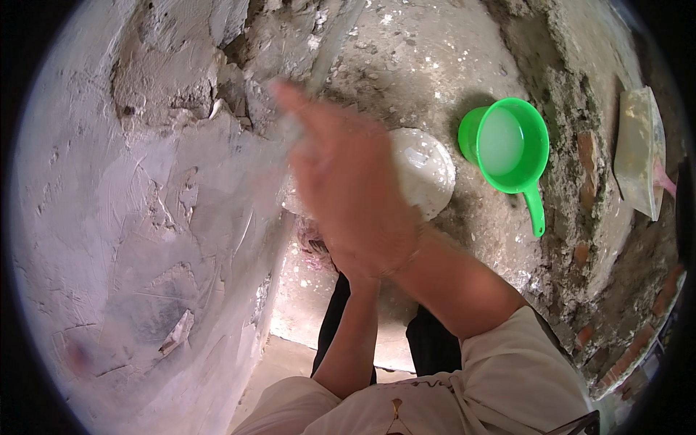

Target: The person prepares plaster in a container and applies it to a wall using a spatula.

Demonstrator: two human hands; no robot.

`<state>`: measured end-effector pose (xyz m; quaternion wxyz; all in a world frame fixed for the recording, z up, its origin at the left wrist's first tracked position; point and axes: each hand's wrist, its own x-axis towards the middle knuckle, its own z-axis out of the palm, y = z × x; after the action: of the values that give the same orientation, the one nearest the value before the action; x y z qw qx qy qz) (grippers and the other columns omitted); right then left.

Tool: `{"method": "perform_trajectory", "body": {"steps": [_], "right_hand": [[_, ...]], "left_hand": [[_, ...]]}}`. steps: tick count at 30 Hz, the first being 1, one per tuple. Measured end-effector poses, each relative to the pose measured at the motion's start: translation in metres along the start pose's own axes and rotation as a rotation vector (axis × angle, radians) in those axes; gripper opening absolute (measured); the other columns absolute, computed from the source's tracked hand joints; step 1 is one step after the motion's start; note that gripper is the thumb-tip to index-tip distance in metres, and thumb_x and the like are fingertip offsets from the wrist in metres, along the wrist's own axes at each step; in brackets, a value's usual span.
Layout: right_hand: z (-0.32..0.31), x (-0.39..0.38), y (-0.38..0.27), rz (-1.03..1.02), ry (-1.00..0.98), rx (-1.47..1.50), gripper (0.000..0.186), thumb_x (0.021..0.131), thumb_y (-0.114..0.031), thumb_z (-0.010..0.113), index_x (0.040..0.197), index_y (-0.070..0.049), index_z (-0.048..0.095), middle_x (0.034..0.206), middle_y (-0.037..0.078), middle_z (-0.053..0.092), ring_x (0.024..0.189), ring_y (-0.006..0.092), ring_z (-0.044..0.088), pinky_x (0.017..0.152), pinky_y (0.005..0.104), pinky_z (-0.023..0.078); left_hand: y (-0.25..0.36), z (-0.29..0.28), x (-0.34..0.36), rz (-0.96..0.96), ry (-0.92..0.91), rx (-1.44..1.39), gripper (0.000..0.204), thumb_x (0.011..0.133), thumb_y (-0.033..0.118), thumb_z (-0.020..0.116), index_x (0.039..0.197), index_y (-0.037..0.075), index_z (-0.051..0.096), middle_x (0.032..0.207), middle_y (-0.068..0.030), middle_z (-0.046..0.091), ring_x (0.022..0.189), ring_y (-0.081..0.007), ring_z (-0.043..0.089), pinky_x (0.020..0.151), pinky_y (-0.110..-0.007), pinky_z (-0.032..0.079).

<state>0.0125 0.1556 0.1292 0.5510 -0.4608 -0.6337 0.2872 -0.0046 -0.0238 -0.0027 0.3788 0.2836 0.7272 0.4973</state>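
Observation:
My right hand (355, 196) is raised in the middle of the view and smeared by motion, with its fingers reaching up-left toward the rough grey plastered wall (145, 217). A pale blur lies along its left side; I cannot tell whether it is a tool. My left forearm (351, 333) rises from below, and its hand is hidden behind my right hand. Just beyond my hands sits a round white bowl (428, 170) of white plaster, partly covered by them.
A green scoop (504, 141) with a handle holds milky liquid on the dusty floor to the right. Further right, a flat plastering board (638, 152) with a pink handle leans by a broken brick edge (580, 254). My dark trouser legs show below.

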Motion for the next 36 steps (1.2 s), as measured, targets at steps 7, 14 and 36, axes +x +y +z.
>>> {"method": "perform_trajectory", "body": {"steps": [7, 14, 36], "right_hand": [[-0.012, 0.065, 0.040, -0.003, 0.063, -0.328, 0.035, 0.078, -0.004, 0.059, 0.113, 0.002, 0.060, 0.097, 0.021, 0.066, 0.075, 0.0310, 0.066, 0.064, 0.0397, 0.053], [0.005, 0.011, -0.006, -0.092, 0.094, -0.054, 0.042, 0.077, 0.001, 0.058, 0.118, -0.001, 0.060, 0.088, 0.020, 0.066, 0.082, 0.0321, 0.067, 0.075, 0.0390, 0.054], [0.014, 0.049, 0.026, -0.092, 0.167, -0.260, 0.044, 0.079, 0.000, 0.056, 0.122, -0.007, 0.062, 0.087, 0.018, 0.068, 0.066, 0.0288, 0.066, 0.065, 0.0339, 0.054]], "left_hand": [[-0.002, 0.008, -0.003, -0.150, 0.009, -0.079, 0.035, 0.093, 0.006, 0.058, 0.125, 0.001, 0.047, 0.128, -0.0101, 0.043, 0.105, -0.0144, 0.052, 0.093, -0.028, 0.043], [-0.010, -0.012, -0.009, -0.055, -0.082, 0.229, 0.037, 0.092, 0.001, 0.056, 0.127, -0.001, 0.047, 0.135, -0.0108, 0.039, 0.103, -0.0124, 0.051, 0.091, -0.025, 0.043], [-0.009, 0.005, -0.005, -0.134, 0.016, -0.237, 0.034, 0.092, 0.002, 0.056, 0.125, 0.000, 0.049, 0.139, -0.0123, 0.037, 0.094, -0.0093, 0.051, 0.085, -0.024, 0.045]]}}
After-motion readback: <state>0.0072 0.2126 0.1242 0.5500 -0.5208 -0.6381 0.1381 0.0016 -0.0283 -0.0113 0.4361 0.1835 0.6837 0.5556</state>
